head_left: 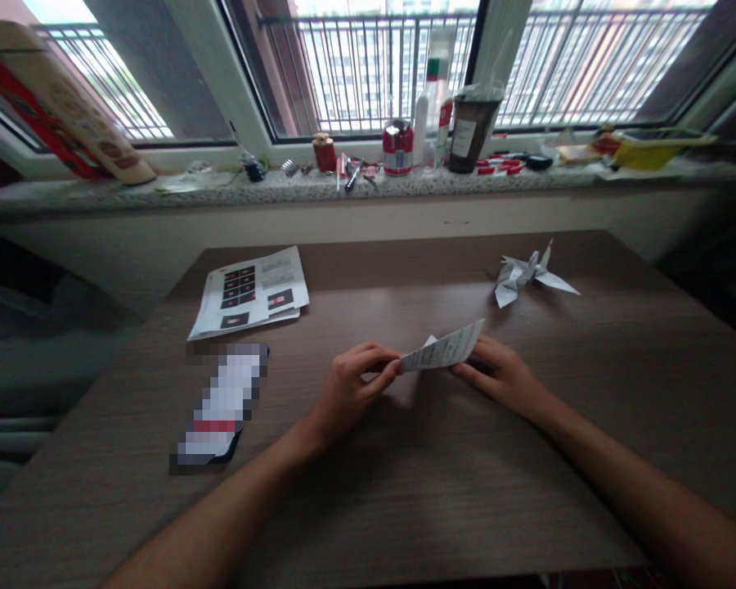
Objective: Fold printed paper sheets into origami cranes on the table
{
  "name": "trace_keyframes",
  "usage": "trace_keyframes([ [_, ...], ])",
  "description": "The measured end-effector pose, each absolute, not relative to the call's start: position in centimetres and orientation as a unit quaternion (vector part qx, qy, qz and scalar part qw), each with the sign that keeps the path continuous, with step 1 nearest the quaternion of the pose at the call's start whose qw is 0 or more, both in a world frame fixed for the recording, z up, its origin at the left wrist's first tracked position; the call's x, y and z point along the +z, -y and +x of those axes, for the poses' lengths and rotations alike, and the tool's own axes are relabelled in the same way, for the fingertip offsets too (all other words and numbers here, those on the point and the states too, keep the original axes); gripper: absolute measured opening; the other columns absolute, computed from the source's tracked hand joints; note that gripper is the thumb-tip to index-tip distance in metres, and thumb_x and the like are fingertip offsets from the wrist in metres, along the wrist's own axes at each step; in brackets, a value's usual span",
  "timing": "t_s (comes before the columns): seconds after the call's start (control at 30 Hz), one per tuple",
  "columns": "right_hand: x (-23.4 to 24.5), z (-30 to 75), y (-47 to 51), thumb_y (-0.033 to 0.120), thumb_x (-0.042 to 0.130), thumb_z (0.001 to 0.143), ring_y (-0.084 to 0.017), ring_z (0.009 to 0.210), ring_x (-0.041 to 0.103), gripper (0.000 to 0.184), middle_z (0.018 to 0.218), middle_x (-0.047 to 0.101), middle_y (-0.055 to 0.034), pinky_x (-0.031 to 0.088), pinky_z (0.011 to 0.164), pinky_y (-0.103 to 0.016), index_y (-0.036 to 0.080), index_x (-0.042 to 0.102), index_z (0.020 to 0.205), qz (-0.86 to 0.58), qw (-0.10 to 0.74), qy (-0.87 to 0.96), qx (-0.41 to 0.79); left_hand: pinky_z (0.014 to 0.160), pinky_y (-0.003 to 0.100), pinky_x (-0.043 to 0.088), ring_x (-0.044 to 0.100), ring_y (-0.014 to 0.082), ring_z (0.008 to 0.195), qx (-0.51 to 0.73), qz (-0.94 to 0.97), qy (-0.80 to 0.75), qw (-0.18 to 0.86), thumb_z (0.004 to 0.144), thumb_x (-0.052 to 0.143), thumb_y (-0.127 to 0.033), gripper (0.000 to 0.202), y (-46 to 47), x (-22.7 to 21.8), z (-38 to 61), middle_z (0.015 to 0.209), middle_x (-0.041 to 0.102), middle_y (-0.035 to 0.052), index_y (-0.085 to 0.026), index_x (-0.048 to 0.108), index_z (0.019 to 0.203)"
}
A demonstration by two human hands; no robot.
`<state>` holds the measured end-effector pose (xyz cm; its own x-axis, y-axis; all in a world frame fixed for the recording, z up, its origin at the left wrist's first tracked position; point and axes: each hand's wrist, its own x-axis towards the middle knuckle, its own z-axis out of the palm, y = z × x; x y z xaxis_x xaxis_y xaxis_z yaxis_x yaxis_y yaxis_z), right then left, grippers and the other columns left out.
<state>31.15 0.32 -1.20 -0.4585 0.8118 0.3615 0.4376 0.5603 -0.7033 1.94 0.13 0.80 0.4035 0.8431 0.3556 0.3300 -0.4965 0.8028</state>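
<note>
A folded piece of printed paper [445,349] is held between both hands, a little above the brown table [368,507]. My left hand [359,378] pinches its left corner between thumb and fingers. At the right end, my right hand [500,372] grips the paper, with its fingertips partly hidden behind it. A small white flap sticks up behind the paper's upper edge. Beyond my right hand stands a folded paper crane [531,274] made of printed paper.
Printed sheets [251,290] lie at the table's back left, with a blurred-out phone [221,405] nearer me. Along the stone windowsill [270,196] stand a red can [398,147], a lidded dark drink cup [472,127], a yellow basket [650,151] and small items.
</note>
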Motion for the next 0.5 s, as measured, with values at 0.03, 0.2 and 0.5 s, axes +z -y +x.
trace_keyframes([
  [0.03,-1.1,31.0,-0.2,0.036,0.06,0.101,-0.027,0.118,0.068,0.025,0.126,0.072,-0.0088,0.055,0.103,-0.047,0.026,0.071,0.121,-0.382,0.351,0.811,0.27,0.071,0.027,0.057,0.07,0.0163,0.083,0.394,0.756,-0.385,0.353,0.101,0.064,-0.027,0.017,0.0,0.9,2.1,0.091,0.073,0.0063,-0.017,0.078,0.101],
  [0.2,-0.5,30.5,0.8,0.038,0.059,0.102,-0.023,0.097,0.073,0.018,0.101,0.077,-0.0049,0.06,0.085,-0.037,0.025,0.072,0.103,-0.405,0.38,0.779,0.29,0.08,0.033,0.063,0.075,0.0189,0.087,0.417,0.664,-0.391,0.481,0.101,0.065,-0.034,0.022,0.5,1.0,2.7,0.098,0.078,0.0082,-0.015,0.074,0.108],
  [0.5,-0.3,30.2,1.2,0.046,0.063,0.099,-0.016,0.062,0.065,0.028,0.075,0.072,-0.0028,0.052,0.054,-0.028,0.02,0.072,0.093,-0.487,0.397,0.672,0.391,0.095,0.039,0.063,0.075,0.0208,0.101,0.43,0.614,-0.352,0.561,0.095,0.074,-0.028,0.026,0.8,0.9,3.1,0.11,0.077,0.01,-0.015,0.069,0.116],
])
